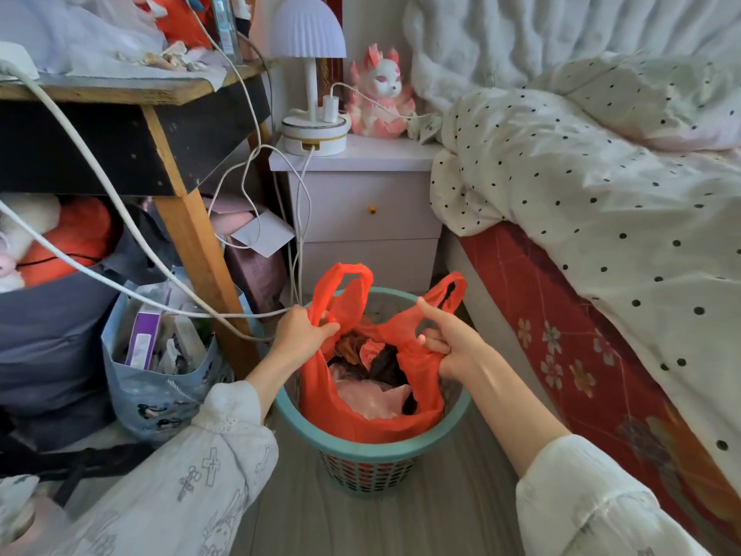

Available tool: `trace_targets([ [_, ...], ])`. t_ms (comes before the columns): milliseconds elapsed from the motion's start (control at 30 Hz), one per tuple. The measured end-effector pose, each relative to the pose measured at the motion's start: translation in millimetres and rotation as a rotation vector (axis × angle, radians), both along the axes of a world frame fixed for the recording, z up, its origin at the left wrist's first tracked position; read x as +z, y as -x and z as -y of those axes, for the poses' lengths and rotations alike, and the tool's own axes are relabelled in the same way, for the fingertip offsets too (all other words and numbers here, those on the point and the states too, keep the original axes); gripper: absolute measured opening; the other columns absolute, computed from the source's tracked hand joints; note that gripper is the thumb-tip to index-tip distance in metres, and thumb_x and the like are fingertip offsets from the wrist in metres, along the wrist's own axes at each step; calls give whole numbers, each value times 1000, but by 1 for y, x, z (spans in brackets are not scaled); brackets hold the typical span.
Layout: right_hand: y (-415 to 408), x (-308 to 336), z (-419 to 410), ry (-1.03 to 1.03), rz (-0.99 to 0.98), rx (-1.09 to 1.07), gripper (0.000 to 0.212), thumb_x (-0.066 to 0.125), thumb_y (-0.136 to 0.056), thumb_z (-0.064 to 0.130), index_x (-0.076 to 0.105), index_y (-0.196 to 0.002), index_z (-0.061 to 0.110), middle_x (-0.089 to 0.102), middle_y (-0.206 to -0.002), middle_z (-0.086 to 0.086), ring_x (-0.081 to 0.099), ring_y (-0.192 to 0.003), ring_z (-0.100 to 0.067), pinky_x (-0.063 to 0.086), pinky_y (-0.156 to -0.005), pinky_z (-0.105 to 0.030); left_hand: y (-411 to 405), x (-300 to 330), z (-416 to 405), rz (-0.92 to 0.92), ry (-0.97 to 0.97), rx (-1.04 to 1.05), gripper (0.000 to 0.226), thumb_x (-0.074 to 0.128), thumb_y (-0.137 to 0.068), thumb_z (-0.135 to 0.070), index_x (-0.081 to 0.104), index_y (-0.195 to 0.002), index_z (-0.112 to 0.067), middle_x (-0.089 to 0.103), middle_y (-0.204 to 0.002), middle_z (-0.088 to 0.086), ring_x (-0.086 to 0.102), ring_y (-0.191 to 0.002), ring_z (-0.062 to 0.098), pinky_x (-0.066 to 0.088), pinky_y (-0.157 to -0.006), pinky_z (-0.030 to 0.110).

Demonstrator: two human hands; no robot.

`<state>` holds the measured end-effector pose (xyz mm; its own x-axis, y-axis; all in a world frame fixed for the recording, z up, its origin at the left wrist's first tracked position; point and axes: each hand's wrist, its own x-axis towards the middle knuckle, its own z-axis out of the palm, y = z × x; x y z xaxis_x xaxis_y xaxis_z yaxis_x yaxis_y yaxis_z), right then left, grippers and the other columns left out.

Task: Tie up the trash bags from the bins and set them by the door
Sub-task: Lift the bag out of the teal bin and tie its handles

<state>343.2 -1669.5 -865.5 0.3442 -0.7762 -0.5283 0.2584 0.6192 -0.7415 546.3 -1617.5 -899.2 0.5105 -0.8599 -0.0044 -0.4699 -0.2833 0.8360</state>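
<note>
Your left hand [300, 331] & right hand [446, 343] each grip a handle of the orange bag [361, 419], fingers curled tight, gathering them to knot; bag sits in teal bin [371, 455].

One bag [353, 411], one bin [373, 455], two hands

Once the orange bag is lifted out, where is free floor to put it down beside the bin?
Bare wood floor lies in front of the teal bin, running along the bed's red side. Left of the bin is crowded: the blue bag of clutter, the table leg and hanging white cables.
</note>
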Motion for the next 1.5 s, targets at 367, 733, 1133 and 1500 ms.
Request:
trace_targets([
  [367, -37, -5, 20, 416, -198, -109, 22, 40, -95, 15, 60, -103, 8, 65, -98, -11, 62, -87, -24, 49, -88, -37, -28, -31, -2, -518, 182, 260, 39, 42, -88, -38, 46, -121, -18, 60, -113, 11, 58, -107, 31, 45, -98, 49],
  [733, -34, -13, 25, 249, 31, -417, 15, 36, -87, 15, 44, -74, 16, 29, -37, 8, 26, -35, -8, 26, -50, -25, -6, -14, -11, -652, 317, 197, 53, 48, -55, -14, 42, -108, -10, 51, -86, 5, 51, -76, 15, 41, -66, 27],
  [1133, -36, -39, 11, 592, -374, -159, 39, 32, -99, 28, 54, -72, 11, 67, -66, 2, 62, -64, -11, 46, -65, -6, 0, -33, 0, -579, 275, 255, 40, 40, -94, -38, 57, -64, -18, 64, -92, 6, 60, -93, 22, 45, -94, 36],
  [1500, -46, 66, 41, 455, -39, -210, 37, 33, -97, 31, 34, -63, 18, 23, -28, 11, 19, -24, -6, 31, -38, -18, 27, 77, 27, -876, 573, 165, 44, 29, -98, -37, 33, -58, -18, 24, -33, -12, 26, -31, 8, 32, -50, 27],
])
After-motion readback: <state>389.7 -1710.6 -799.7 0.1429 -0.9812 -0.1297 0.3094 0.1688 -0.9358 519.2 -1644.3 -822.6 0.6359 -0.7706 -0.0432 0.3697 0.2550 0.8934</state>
